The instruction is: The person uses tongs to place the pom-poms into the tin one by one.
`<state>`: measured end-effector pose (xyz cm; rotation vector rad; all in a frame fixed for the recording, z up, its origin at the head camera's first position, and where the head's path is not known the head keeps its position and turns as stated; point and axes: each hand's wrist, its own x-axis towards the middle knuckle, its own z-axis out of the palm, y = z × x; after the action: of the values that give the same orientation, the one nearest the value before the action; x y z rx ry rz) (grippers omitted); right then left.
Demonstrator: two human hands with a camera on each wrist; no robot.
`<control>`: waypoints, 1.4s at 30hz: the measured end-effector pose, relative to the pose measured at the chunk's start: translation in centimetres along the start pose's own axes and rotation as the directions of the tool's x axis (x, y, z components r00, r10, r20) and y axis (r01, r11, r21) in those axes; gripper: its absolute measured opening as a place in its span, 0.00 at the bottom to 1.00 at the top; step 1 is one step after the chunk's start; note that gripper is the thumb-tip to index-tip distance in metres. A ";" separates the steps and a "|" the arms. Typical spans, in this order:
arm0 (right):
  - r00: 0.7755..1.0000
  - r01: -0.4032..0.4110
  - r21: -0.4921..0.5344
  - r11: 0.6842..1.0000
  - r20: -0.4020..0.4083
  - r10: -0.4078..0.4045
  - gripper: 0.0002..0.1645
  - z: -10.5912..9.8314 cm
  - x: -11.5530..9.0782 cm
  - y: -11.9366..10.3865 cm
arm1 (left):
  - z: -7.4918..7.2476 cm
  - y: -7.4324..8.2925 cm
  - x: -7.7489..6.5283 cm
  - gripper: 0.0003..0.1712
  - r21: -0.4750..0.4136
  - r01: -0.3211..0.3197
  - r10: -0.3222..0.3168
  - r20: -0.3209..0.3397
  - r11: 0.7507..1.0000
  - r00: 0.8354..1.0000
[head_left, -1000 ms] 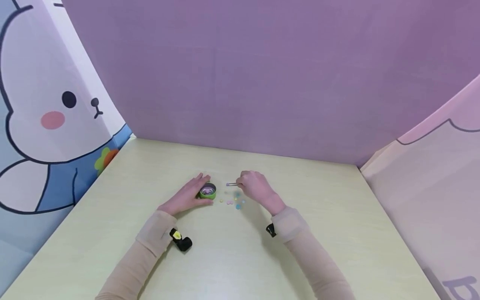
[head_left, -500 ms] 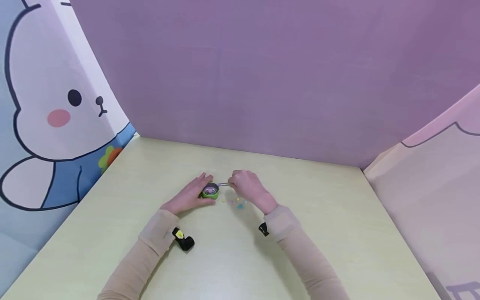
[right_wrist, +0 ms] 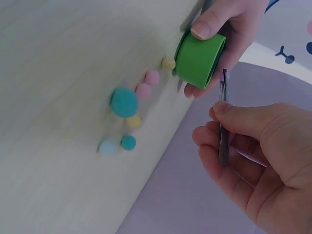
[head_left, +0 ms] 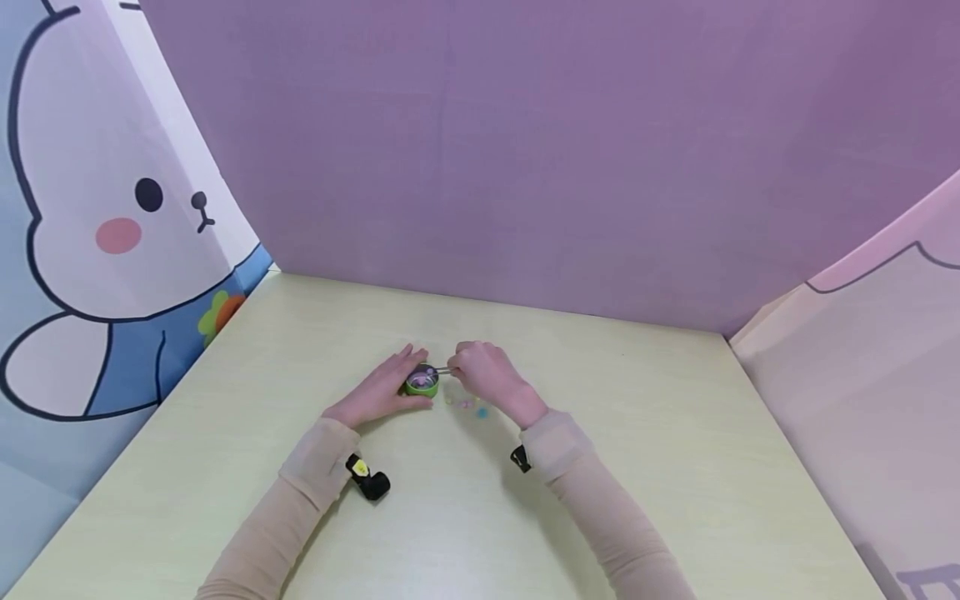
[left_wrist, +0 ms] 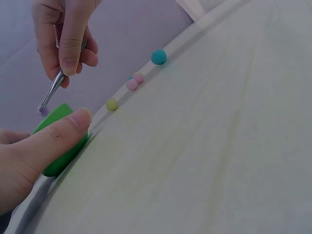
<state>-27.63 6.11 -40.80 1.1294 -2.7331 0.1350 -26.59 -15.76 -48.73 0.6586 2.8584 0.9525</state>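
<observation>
Nearest, in front and to the right of the green cup, loose pom-poms lie on the bench; a larger teal ball is among them, a yellow ball close beside the cup. The left hand clasps the upright cup between thumb and fingers. Right of the cup, the right hand pinches metal tweezers, tips near its rim, bearing a purplish bit too small to identify. A loosened pinch or a knock on the rim could drop it outside; a slack left hand could let the cup tip. The bench extends widely either side of the cup; behind, a purple backdrop bounds its far edge.
</observation>
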 end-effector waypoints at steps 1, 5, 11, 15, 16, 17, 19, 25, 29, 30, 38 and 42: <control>1.000 -0.001 -0.004 1.000 0.004 0.001 0.06 0.0 0.0 -0.1 | 0.0 0.0 0.0 0.57 0.002 -0.005 0.005 -0.002 1.000 1.000; 1.000 -0.006 -0.007 1.000 0.014 0.006 0.06 -0.2 0.0 -0.2 | 0.0 0.0 -0.1 0.57 0.005 0.000 0.000 0.000 1.000 1.000; 1.000 -0.019 0.000 1.000 0.004 0.019 0.06 -0.4 -0.3 -0.1 | 0.0 -0.2 0.0 0.57 0.004 -0.008 0.008 -0.006 1.000 1.000; 1.000 -0.009 0.008 1.000 -0.003 0.009 0.06 -0.5 -0.6 0.1 | 0.1 -0.2 0.1 0.57 -0.002 -0.014 0.014 -0.008 1.000 1.000; 1.000 -0.009 0.012 1.000 -0.003 0.009 0.07 -0.5 -0.7 0.1 | 0.1 -0.1 0.1 0.57 -0.001 -0.013 0.013 -0.008 1.000 1.000; 1.000 -0.011 0.016 1.000 -0.001 0.011 0.07 -0.5 -0.7 0.2 | 0.1 -0.1 0.1 0.58 0.001 -0.014 0.014 -0.008 1.000 1.000; 1.000 -0.021 0.024 0.999 0.008 0.021 0.07 -0.7 -0.9 0.2 | 0.0 0.0 0.1 0.58 0.001 -0.015 0.015 -0.009 1.000 1.000; 0.999 -0.034 0.023 0.999 0.014 0.033 0.07 -0.8 -1.2 0.5 | 0.0 -0.1 0.1 0.58 0.002 -0.014 0.014 -0.010 1.000 1.000; 0.999 -0.035 0.017 0.999 0.005 0.035 0.06 -0.7 -1.4 0.8 | 0.1 -0.2 0.0 0.58 0.005 -0.012 0.012 -0.008 1.000 1.000; 0.999 -0.037 0.018 0.999 0.004 0.037 0.06 -0.7 -1.5 0.9 | 0.1 -0.2 0.0 0.58 0.006 -0.008 0.008 -0.007 1.000 1.000; 0.997 -0.072 -0.004 0.997 -0.002 0.072 0.06 -0.9 -2.4 1.6 | 0.1 -0.3 0.1 0.58 0.011 0.006 -0.006 0.007 1.000 1.000; 0.997 -0.081 -0.010 0.997 -0.003 0.081 0.06 -0.9 -3.0 2.1 | 0.0 -0.3 0.1 0.58 0.009 0.005 -0.005 0.011 1.000 1.000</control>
<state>-26.96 9.81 -40.53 1.0153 -2.7745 0.1335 -26.77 -15.91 -48.91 0.6557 2.8549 0.9329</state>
